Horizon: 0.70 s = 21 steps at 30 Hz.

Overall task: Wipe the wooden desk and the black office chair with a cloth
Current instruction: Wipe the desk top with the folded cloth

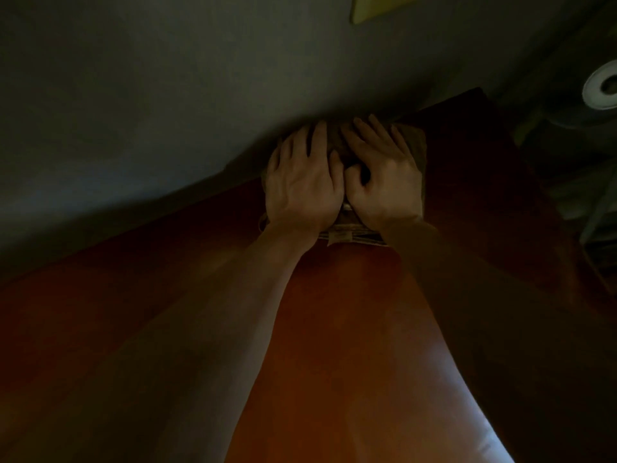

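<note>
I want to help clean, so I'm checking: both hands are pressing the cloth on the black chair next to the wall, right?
Not quite. The head view shows the left hand and the right hand pressing the cloth on the wooden desk, not on a black chair. The rest is right: the cloth lies next to the wall.

The reddish wooden counter [334, 329] carries a folded cloth [415, 152], lying flat under the left grip [300, 185] and right grip [384, 182], at the counter's far edge.
</note>
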Each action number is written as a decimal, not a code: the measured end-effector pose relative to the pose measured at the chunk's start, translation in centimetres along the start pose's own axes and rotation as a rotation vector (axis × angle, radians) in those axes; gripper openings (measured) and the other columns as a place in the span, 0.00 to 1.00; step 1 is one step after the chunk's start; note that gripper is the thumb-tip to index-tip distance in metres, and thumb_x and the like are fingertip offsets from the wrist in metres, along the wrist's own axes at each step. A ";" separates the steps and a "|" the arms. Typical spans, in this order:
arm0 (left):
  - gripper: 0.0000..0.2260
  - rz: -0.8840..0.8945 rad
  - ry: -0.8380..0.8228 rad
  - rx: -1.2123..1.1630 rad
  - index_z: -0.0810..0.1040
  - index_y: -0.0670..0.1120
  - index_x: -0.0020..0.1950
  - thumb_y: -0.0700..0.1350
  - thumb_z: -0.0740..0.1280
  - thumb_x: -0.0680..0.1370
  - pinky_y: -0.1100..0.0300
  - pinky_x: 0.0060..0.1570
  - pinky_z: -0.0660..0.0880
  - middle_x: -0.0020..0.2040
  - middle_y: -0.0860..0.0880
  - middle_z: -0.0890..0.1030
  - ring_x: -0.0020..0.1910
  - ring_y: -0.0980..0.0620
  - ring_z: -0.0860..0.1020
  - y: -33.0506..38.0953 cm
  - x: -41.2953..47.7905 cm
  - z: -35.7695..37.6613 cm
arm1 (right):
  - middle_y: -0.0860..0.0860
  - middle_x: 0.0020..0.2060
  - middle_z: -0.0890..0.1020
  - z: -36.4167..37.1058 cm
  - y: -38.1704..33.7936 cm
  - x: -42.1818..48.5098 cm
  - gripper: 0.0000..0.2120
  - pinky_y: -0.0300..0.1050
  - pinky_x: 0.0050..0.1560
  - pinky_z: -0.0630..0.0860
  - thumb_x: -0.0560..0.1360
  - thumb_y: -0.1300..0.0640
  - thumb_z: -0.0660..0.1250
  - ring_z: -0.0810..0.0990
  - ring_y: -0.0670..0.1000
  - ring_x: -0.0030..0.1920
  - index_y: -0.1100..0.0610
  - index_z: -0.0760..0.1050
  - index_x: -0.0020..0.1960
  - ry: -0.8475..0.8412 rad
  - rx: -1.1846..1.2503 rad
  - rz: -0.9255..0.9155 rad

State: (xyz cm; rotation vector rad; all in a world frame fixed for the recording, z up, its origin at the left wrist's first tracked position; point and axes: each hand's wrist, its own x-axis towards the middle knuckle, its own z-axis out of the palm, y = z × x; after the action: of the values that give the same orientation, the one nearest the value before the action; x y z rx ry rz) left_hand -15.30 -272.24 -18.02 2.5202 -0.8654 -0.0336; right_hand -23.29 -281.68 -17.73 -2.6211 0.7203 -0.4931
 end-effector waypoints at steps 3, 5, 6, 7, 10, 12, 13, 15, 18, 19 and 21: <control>0.16 -0.016 0.000 0.000 0.78 0.48 0.67 0.51 0.57 0.85 0.50 0.58 0.71 0.60 0.45 0.82 0.59 0.45 0.78 0.4 0.4 0.0 | 0.55 0.72 0.77 0.1 0.3 0.7 0.26 0.53 0.79 0.60 0.76 0.55 0.58 0.70 0.56 0.76 0.58 0.77 0.72 0.023 0.008 -0.027; 0.16 -0.030 -0.009 0.001 0.79 0.48 0.67 0.51 0.57 0.85 0.50 0.58 0.71 0.59 0.45 0.82 0.58 0.45 0.78 0.4 0.8 -0.1 | 0.55 0.70 0.78 0.1 0.5 1.2 0.25 0.54 0.78 0.61 0.75 0.56 0.59 0.71 0.56 0.75 0.59 0.78 0.71 0.024 0.018 -0.048; 0.16 -0.031 -0.008 0.015 0.79 0.48 0.67 0.51 0.57 0.85 0.50 0.58 0.71 0.59 0.45 0.82 0.58 0.45 0.78 0.3 1.0 -0.1 | 0.56 0.70 0.78 0.2 0.6 1.5 0.25 0.54 0.78 0.61 0.75 0.57 0.59 0.72 0.57 0.74 0.59 0.78 0.70 0.024 0.024 -0.054; 0.16 -0.036 -0.013 0.025 0.79 0.48 0.67 0.51 0.57 0.85 0.50 0.58 0.71 0.59 0.45 0.82 0.58 0.45 0.78 0.2 1.5 -0.2 | 0.56 0.69 0.79 0.2 0.7 1.7 0.24 0.54 0.78 0.62 0.75 0.57 0.60 0.73 0.57 0.74 0.60 0.79 0.69 0.026 0.030 -0.056; 0.16 -0.034 -0.023 0.045 0.79 0.48 0.67 0.52 0.57 0.85 0.50 0.57 0.71 0.59 0.46 0.82 0.58 0.45 0.78 0.5 2.3 -0.1 | 0.56 0.65 0.81 0.2 0.9 2.4 0.21 0.54 0.77 0.63 0.75 0.58 0.62 0.76 0.57 0.71 0.62 0.81 0.66 0.037 0.044 -0.056; 0.17 -0.032 -0.034 0.046 0.78 0.48 0.68 0.52 0.56 0.85 0.50 0.58 0.71 0.60 0.45 0.81 0.59 0.44 0.78 0.5 2.4 0.0 | 0.57 0.62 0.83 0.2 1.1 2.8 0.21 0.55 0.76 0.64 0.75 0.56 0.60 0.78 0.57 0.68 0.63 0.82 0.63 0.031 0.040 -0.069; 0.18 -0.035 -0.045 0.049 0.77 0.47 0.70 0.51 0.57 0.85 0.49 0.60 0.71 0.62 0.45 0.80 0.61 0.44 0.77 0.3 2.2 0.2 | 0.56 0.61 0.84 0.1 1.1 3.0 0.21 0.55 0.76 0.65 0.75 0.56 0.59 0.78 0.57 0.67 0.63 0.82 0.61 0.023 0.037 -0.076; 0.19 -0.036 -0.068 0.061 0.74 0.46 0.72 0.50 0.57 0.84 0.46 0.64 0.71 0.66 0.43 0.78 0.65 0.42 0.75 -0.2 2.0 0.3 | 0.56 0.58 0.84 0.1 1.1 3.3 0.19 0.54 0.75 0.65 0.75 0.57 0.60 0.79 0.57 0.64 0.63 0.83 0.59 0.007 0.030 -0.082; 0.18 -0.055 -0.063 0.080 0.75 0.47 0.70 0.52 0.56 0.84 0.47 0.63 0.70 0.65 0.45 0.79 0.64 0.43 0.76 -0.4 1.8 0.6 | 0.56 0.58 0.84 0.2 1.3 3.4 0.17 0.52 0.76 0.64 0.76 0.59 0.60 0.79 0.58 0.63 0.63 0.82 0.59 0.007 0.025 -0.093; 0.18 -0.055 -0.047 0.088 0.76 0.48 0.69 0.53 0.55 0.84 0.49 0.60 0.71 0.62 0.45 0.80 0.61 0.44 0.77 -0.3 1.8 0.8 | 0.56 0.59 0.84 0.3 1.4 3.3 0.18 0.52 0.76 0.63 0.76 0.60 0.60 0.79 0.57 0.64 0.62 0.82 0.59 0.010 0.024 -0.098; 0.18 -0.059 -0.007 0.084 0.78 0.48 0.65 0.54 0.54 0.84 0.51 0.56 0.70 0.58 0.45 0.82 0.57 0.45 0.79 -0.3 1.8 1.0 | 0.55 0.62 0.83 0.5 1.5 2.8 0.19 0.52 0.77 0.62 0.77 0.59 0.58 0.77 0.56 0.68 0.61 0.81 0.62 0.007 0.018 -0.110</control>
State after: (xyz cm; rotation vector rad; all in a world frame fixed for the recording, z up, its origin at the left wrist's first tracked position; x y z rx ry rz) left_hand -13.84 -273.50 -18.85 2.6249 -0.8114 -0.0257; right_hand -21.38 -284.29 -18.21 -2.6539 0.5731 -0.5375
